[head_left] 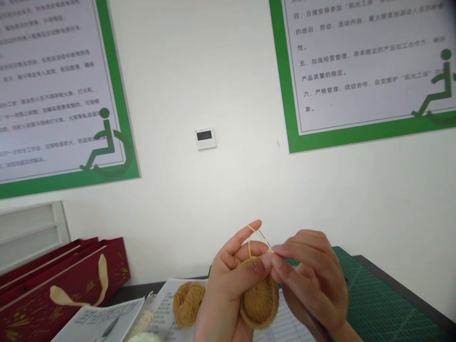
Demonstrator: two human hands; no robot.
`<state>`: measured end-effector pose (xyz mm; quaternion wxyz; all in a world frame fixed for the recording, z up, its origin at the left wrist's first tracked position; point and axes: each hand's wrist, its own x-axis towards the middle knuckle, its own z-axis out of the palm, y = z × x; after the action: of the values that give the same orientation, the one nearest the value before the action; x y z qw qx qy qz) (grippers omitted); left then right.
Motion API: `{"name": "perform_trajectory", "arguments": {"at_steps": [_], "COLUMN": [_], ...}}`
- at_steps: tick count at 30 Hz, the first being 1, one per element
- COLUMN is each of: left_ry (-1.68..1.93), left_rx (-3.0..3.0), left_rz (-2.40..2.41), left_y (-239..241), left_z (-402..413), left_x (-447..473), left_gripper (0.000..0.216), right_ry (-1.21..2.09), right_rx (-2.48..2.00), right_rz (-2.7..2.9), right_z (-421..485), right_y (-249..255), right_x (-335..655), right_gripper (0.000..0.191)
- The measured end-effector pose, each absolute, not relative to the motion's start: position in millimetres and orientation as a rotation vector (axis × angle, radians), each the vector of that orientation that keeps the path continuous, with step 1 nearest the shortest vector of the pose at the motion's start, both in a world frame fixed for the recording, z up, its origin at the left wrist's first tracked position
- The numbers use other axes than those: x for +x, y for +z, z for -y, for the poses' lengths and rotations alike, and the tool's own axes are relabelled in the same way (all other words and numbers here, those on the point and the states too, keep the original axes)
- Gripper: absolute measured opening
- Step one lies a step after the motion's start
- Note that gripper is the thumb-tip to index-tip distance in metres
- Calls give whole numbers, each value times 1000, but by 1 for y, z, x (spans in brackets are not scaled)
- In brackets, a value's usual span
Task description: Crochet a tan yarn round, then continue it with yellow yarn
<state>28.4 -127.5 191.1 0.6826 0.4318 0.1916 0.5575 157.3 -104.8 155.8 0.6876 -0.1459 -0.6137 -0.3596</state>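
Note:
My left hand (pixel 230 280) grips a round, tan-brown crochet piece (pixel 261 304), thumb pressed on its upper edge. A yellowish yarn strand (pixel 250 247) loops over the raised left index finger and runs down to the piece. Close against it, my right hand (pixel 313 280) pinches a thin crochet hook (pixel 264 241), whose slim metal end points up and left beside the yarn. Most of the hook is hidden by the fingers. Left of my hands, a ball of tan yarn (pixel 187 304) rests on printed paper.
Dark red gift bags (pixel 85 285) with cream ribbon handles stand at the left. A pen (pixel 109 327) lies on a sheet (pixel 96 318). On the right is a green cutting mat (pixel 377 299). The wall behind carries green-framed posters (pixel 292 128) and a small thermostat (pixel 205 139).

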Motion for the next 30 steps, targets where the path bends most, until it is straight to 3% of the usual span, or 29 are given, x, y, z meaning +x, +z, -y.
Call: {"name": "perform_trajectory", "arguments": {"at_steps": [5,8,12,18,20,26,30], "left_ry": [1190,1242,1231,1385,1471,1571,1578], "left_rx": [948,967,1016,1149,1176,1190,1210], "left_rz": [-436,-433,-444,-512,-539,-590,-589], "left_y": [194,197,200,199,198,198,199], "left_z": [128,128,127,127,127,127,129], "left_x": [25,21,17,22,26,30,30], "left_gripper": [68,67,57,41,42,45,40], "right_ry": [-139,46,239,849,856,478,517], "right_rx": [-215,-159,-138,-197,-232,-214,-223], "right_rz": [1309,1212,1176,1238,1247,1279,1230], "right_z": [101,105,110,110,108,103,102], "right_y": [154,157,163,172,171,165,165], "right_x": [149,145,145,145,142,141,145], "right_gripper": [13,9,12,27,26,7,9]}}
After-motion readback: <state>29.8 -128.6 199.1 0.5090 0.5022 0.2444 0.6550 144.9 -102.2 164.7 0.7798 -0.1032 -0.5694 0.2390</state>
